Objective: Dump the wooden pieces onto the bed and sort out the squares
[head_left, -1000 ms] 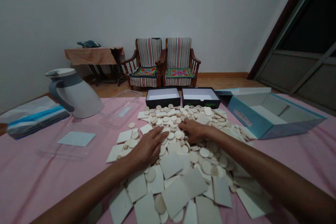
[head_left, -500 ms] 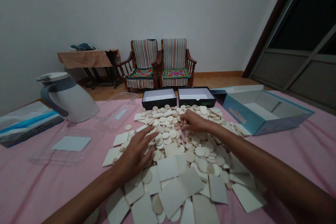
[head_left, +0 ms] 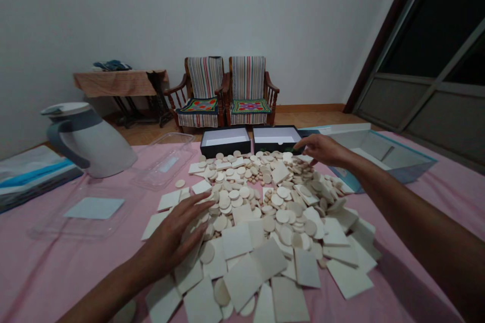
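My left hand (head_left: 175, 232) is open, its fingers spread over the left edge of a heap of pale wooden pieces. Round wooden discs (head_left: 224, 197) fill the middle of that heap, and square wooden tiles (head_left: 235, 240) lie overlapping along its front. Beyond the heap's far right side hangs my right hand (head_left: 322, 149), fingers apart and slightly bent, with nothing visible in them. Its fingertips are close to the right end of a black open box (head_left: 276, 147). Small wooden beads (head_left: 257, 175) show between the discs.
A second black box (head_left: 226, 149) and a blue box (head_left: 394, 177) stand behind the heap. To the left are clear plastic trays (head_left: 162, 161), a white jug (head_left: 102, 144) and a packet (head_left: 36, 174), all on a pink cloth (head_left: 94, 267). Two chairs (head_left: 248, 81) stand farther back.
My right hand has left the middle of the heap and moved right and away, towards the black box's end. My left hand has shifted slightly left. The view has turned a little right.
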`<state>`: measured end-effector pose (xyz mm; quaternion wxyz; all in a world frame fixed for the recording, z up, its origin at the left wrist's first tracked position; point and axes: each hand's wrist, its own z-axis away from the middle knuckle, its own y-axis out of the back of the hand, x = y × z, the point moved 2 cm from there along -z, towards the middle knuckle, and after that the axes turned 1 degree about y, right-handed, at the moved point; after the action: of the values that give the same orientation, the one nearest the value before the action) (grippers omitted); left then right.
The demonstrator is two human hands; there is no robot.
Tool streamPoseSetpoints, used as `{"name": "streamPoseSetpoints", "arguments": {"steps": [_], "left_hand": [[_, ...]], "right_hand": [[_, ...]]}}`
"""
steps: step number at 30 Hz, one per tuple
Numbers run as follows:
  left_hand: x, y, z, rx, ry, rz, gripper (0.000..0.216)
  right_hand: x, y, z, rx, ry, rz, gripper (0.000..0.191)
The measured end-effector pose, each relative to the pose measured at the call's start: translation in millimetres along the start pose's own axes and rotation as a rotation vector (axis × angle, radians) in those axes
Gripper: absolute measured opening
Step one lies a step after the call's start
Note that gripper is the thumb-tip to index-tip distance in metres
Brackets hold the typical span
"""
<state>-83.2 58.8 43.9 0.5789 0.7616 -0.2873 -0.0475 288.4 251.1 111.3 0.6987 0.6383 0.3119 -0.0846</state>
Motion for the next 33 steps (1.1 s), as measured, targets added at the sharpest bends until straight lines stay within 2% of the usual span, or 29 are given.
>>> {"name": "streamPoseSetpoints", "arguments": {"steps": [2,5,8,10,12,14,16,21,25,29,31,33], "left_hand": [[4.9,7.7,9.4,-0.086,-0.027,0.001,0.049],[16.3,17.8,27.7,-0.21,-0.079,-0.021,0.069],[31.1,17.0,44.6,-0.287,-0.1,-0.03,0.093],[40.2,9.1,51.6,-0.327,-0.113,-0.047,0.101],[45.9,-1.2,53.9,-0.356,-0.125,-0.082,0.102],[46.7,-9.8,51.6,-0.348,-0.131,-0.122,0.092],[42.9,-15.0,45.4,-0.292,-0.138,-0.156,0.077],[21.0,-23.0,16.6,-0.154,-0.152,-0.187,0.04],[-3.1,-28.8,-15.9,-0.093,-0.097,-0.168,0.034],[-26.8,-26.3,-38.0,-0.006,-0.007,-0.193,0.036],[-31.4,-18.3,-36.6,0.077,0.043,-0.193,0.037],[-27.1,-7.2,-26.1,0.116,0.085,-0.154,0.032]], "right_hand": [[-11.4,-0.6,11.5,0.087,0.1,0.048,0.031],[-41.1,-21.6,45.1,0.085,0.33,0.067,0.026],[-76.2,-61.1,90.9,-0.032,0.612,-0.014,0.041],[-94.7,-90.5,117.7,-0.198,0.772,-0.03,0.054],[-105.6,-115.8,133.1,-0.33,0.83,0.019,0.069],[-111.0,-133.7,134.8,-0.395,0.825,0.072,0.08],[-113.5,-143.6,125.5,-0.397,0.8,0.102,0.083],[-116.8,-151.4,84.3,-0.283,0.745,0.188,0.07],[-117.5,-158.1,51.1,-0.243,0.678,0.245,0.065],[-113.8,-147.6,27.8,-0.109,0.562,0.275,0.064],[-109.5,-133.9,26.6,-0.051,0.495,0.266,0.059],[-102.9,-120.1,33.8,-0.057,0.398,0.271,0.051]]}}
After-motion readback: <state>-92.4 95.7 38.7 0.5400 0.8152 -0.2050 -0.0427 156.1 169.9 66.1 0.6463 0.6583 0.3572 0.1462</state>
